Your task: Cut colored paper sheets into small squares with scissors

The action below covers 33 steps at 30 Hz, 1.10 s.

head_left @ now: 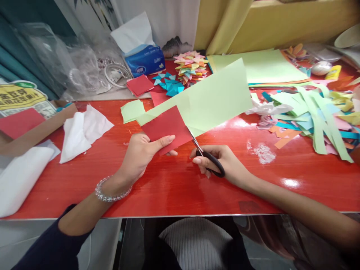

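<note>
My left hand (143, 153) pinches a red paper square (168, 129), thumb on top and fingers beneath. Behind that square, and partly covered by it, a long light green paper strip (216, 97) slants up to the right, seemingly pinched along with it. My right hand (216, 161) grips black-handled scissors (212, 161), thumb and fingers around the handles. Their blades lie at the right edge of the red square, against the green paper's lower edge; how far they are apart is hard to make out. A small light green paper piece (132, 111) lies just left of the strip.
Paper scraps (315, 116) pile up at the right. Green sheets (258, 67) lie at the back, beside a stack of folded paper stars (191, 67). A blue tissue pack (144, 60), red squares (140, 85), crumpled tissue (84, 133) and a cardboard box (42, 127) stand left.
</note>
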Tool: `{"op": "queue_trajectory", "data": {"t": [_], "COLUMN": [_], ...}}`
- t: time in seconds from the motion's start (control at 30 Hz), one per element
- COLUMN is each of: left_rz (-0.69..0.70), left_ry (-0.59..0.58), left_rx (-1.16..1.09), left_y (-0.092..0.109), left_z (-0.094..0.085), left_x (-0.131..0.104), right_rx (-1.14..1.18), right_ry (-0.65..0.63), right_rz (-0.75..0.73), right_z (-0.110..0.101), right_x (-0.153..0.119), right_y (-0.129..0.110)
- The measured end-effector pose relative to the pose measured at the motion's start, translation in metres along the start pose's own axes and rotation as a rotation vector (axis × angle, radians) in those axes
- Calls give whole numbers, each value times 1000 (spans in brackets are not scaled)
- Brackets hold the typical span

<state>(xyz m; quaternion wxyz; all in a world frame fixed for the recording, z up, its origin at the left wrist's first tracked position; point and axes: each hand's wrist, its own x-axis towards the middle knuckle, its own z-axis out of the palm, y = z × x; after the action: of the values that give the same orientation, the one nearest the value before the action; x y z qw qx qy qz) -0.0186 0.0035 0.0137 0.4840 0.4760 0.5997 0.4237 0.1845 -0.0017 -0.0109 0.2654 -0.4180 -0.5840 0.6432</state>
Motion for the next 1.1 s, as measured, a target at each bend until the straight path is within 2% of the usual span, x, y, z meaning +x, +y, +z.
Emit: {"op": "queue_trajectory", "data": {"t": [0.17, 0.37, 1.1], "left_rz": [11, 7, -41], "left_ry": [-46, -36, -140], "left_rx": [-4, 7, -52], "left_y": [0, 0, -4], "left_z": [1, 0, 4], "left_x": [-1, -1, 0], "right_rx": [2, -36, -7], "right_ry": [4, 11, 41], "right_rz": [-10, -14, 4], "right_z": [0, -1, 0], "right_x": [0, 0, 2], "right_y": [1, 1, 0]}}
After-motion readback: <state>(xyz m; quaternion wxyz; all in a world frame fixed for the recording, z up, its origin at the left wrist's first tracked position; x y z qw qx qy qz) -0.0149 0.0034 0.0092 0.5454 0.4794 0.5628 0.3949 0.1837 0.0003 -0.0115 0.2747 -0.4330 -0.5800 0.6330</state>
